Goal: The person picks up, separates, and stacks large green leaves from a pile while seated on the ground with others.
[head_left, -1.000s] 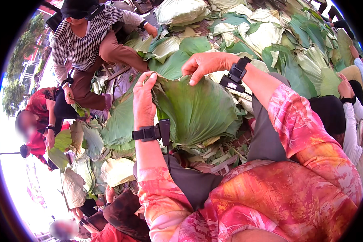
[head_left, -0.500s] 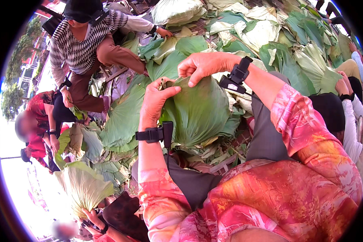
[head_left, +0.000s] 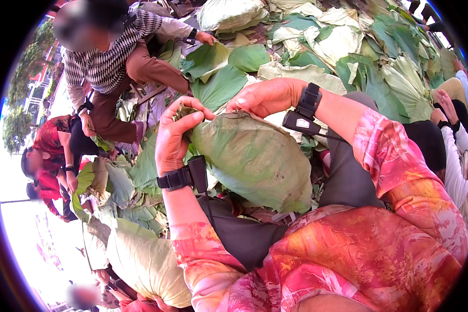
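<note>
A large lotus leaf (head_left: 255,161) hangs in front of me above my lap, its dull green and brownish face toward me. My right hand (head_left: 269,98) pinches its upper edge, with the fingertips partly hidden behind the leaf. To the left, my left hand (head_left: 178,135) is closed, thumb against fingers, at the leaf's upper left corner. A small crumpled greenish-brown piece of leaf shows between its fingers; whether it is joined to the big leaf I cannot tell. Each wrist wears a black strap with a small box.
Green lotus leaves (head_left: 221,86) lie just beyond my hands. Paler, drying leaves (head_left: 338,47) spread over the ground at the far right. A person in a patterned top (head_left: 106,67) handles a leaf at upper left. Another person's pale leaf (head_left: 148,257) reaches close to my left arm.
The leaf has turned from its green face to a browner one and swung rightward. My left hand has moved left, my right hand slightly right. At lower left, a co-worker's pale leaf has come nearer.
</note>
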Available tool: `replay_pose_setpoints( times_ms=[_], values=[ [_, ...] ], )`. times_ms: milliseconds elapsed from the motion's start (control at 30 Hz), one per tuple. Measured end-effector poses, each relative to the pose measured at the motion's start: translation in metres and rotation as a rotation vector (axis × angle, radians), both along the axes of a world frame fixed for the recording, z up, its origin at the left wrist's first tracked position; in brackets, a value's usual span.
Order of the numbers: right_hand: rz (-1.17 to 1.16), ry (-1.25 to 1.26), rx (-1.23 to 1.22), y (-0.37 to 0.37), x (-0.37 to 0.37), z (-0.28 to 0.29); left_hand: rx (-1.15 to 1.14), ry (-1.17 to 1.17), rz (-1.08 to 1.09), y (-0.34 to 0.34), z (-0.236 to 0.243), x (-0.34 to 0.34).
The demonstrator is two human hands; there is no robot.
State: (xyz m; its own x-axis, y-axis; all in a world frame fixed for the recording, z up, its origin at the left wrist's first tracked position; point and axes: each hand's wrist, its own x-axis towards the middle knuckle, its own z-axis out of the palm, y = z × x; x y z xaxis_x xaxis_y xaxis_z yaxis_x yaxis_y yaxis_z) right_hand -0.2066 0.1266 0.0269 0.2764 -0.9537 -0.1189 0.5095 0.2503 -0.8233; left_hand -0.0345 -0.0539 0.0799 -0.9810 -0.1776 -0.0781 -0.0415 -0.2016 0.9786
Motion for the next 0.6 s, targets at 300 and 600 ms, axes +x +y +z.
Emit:
replay_pose_setpoints(
  times_ms=[300, 600],
  values=[
    [-0.138, 0.242, 0.047, -0.007, 0.0, 0.008, -0.186, -0.156, 0.011, -0.006, -0.021, -0.012],
    [-0.14, 0.362, 0.124, -0.004, 0.002, -0.001, -0.493, -0.16, 0.1, -0.003, -0.037, -0.029]
  ],
)
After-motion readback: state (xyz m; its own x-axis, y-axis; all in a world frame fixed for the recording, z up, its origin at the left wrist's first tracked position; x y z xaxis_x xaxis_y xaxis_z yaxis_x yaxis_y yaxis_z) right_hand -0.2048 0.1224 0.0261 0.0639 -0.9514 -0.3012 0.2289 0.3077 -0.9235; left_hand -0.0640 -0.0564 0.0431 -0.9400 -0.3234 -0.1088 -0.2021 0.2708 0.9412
